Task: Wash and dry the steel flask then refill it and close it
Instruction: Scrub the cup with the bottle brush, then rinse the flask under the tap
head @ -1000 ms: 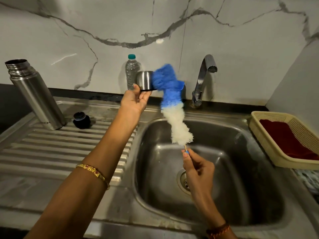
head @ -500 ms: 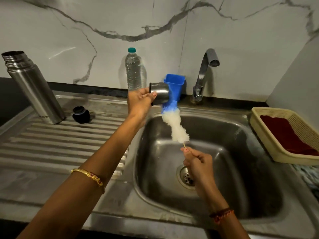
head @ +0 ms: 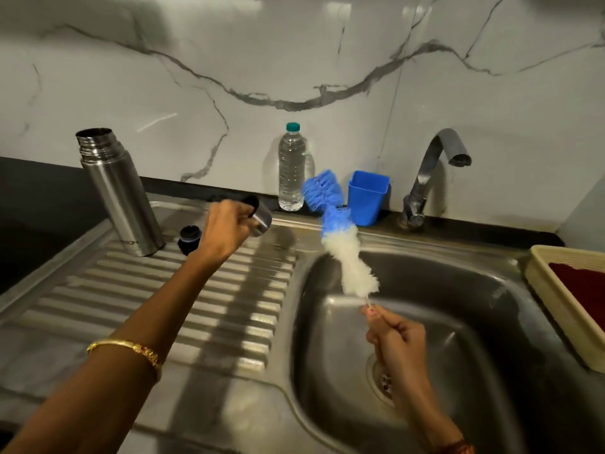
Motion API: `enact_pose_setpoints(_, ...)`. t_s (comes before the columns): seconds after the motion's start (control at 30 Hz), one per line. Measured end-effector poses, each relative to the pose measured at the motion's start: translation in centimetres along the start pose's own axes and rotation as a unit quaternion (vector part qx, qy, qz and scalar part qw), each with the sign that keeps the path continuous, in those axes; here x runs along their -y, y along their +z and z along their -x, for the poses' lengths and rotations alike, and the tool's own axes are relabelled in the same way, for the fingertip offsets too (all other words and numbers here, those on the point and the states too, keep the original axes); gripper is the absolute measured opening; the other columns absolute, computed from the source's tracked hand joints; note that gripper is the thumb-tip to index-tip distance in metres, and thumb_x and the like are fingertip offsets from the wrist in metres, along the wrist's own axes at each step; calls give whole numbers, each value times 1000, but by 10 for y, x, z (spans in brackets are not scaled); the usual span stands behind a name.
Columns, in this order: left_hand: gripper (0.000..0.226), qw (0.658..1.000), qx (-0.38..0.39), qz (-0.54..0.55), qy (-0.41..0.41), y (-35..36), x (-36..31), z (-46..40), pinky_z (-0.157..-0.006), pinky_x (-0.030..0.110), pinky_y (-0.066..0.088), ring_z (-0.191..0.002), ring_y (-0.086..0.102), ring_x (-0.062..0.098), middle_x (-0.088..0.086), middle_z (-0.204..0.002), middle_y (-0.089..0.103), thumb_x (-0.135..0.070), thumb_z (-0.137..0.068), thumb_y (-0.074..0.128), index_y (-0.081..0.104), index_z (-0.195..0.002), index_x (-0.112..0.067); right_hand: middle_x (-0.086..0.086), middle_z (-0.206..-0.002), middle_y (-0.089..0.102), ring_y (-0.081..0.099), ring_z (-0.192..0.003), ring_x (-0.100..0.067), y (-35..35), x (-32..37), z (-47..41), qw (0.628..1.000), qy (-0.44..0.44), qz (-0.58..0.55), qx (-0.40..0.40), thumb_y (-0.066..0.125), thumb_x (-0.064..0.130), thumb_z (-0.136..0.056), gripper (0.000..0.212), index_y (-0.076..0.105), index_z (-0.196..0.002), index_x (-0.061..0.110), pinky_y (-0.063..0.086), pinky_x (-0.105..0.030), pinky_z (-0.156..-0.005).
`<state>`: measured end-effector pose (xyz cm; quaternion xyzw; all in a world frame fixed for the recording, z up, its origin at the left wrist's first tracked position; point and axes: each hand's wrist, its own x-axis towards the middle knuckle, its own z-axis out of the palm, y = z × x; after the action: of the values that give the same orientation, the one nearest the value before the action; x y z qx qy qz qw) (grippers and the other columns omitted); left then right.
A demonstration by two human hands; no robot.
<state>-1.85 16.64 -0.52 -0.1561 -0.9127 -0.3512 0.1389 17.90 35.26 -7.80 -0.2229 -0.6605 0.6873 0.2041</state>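
Observation:
The steel flask (head: 121, 194) stands upright and uncapped at the back left of the drainboard (head: 147, 306). Its black stopper (head: 189, 235) sits just to the right of it. My left hand (head: 226, 232) grips the flask's steel cup lid (head: 258, 216) above the drainboard, tilted on its side. My right hand (head: 394, 332) holds the thin handle of a blue and white bottle brush (head: 340, 237) over the sink basin (head: 458, 322). The brush is out of the lid, its blue tip pointing up and left.
A clear water bottle (head: 291, 168) and a blue plastic cup (head: 367, 196) stand at the back ledge. The tap (head: 432, 172) is at the back right, with no water running. A cream basket (head: 553, 299) with a red cloth (head: 586, 290) sits at the right.
My left hand has carried the cup lid left, from over the sink edge to above the drainboard. The brush has come out of the lid and stays over the basin.

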Motion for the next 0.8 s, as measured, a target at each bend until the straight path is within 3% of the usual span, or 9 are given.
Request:
enact_pose_setpoints(0.1, 15, 992, 47, -120, 7, 3, 18, 6, -69, 32, 41, -74, 55, 28, 15, -73, 57, 4, -80, 56, 68, -80, -5, -22, -55, 43, 38, -53, -15, 10, -1, -15, 995, -76, 62, -10, 59, 11, -88, 28, 55, -79, -15, 32, -25, -53)
enact_pose_setpoints(0.17, 22, 981, 80, -178, 10, 6, 23, 8, -70, 37, 44, -83, 59, 34, 18, -85, 64, 1, -82, 53, 70, -93, -7, -32, -64, 52, 42, -51, -27, 18, -10, -21, 988, -99, 116, -20, 60, 12, -87, 17, 60, -81, -3, 37, -30, -57)
enact_pose_setpoints(0.2, 23, 975, 98, -201, 10, 7, 25, 9, -68, 37, 43, -86, 59, 34, 18, -90, 64, 0, -83, 53, 69, -98, -9, -28, -64, 56, 45, -50, -31, 19, -15, -21, 984, -106, 138, -27, 61, 13, -87, 16, 63, -75, 2, 40, -31, -56)
enact_pose_setpoints(0.27, 22, 963, 128, -237, 11, 8, 28, 9, -67, 35, 39, -90, 58, 34, 18, -92, 61, -2, -86, 53, 67, -103, -7, -13, -55, 56, 47, -46, -17, 19, -22, -19, 978, -113, 171, -36, 61, 15, -87, 26, 66, -62, 17, 39, -26, -51)
enact_pose_setpoints(0.33, 21, 949, 156, -273, 12, 11, 33, 8, -69, 36, 41, -91, 58, 36, 18, -92, 59, -4, -88, 52, 63, -105, -1, 1, -47, 51, 43, -46, -4, 14, -22, -17, 970, -125, 203, -33, 60, 19, -88, 23, 66, -67, 25, 36, -22, -49)
enact_pose_setpoints(0.4, 23, 938, 170, -301, 15, 13, 36, 9, -69, 38, 41, -92, 57, 37, 21, -98, 60, -5, -90, 50, 60, -109, 1, 1, -53, 59, 48, -49, -10, 10, -24, -18, 964, -131, 230, -33, 60, 20, -88, 15, 71, -80, 25, 41, -26, -50)
enact_pose_setpoints(0.53, 27, 929, 179, -323, 33, 18, 40, 11, -69, 38, 39, -95, 56, 38, 23, -104, 60, -5, -92, 46, 57, -116, -1, -10, -65, 67, 60, -60, -28, 7, -30, -20, 956, -121, 265, -42, 59, 19, -89, 15, 73, -92, 19, 50, -39, -58)
enact_pose_setpoints(0.8, 33, 945, 176, -274, 17, 17, 46, 14, -79, 43, 46, -101, 56, 39, 23, -111, 59, -9, -91, 48, 55, -124, -8, -5, -72, 70, 65, -67, -21, 6, -30, -20, 951, -124, 279, -41, 63, 28, -85, 13, 73, -88, 20, 54, -41, -64)
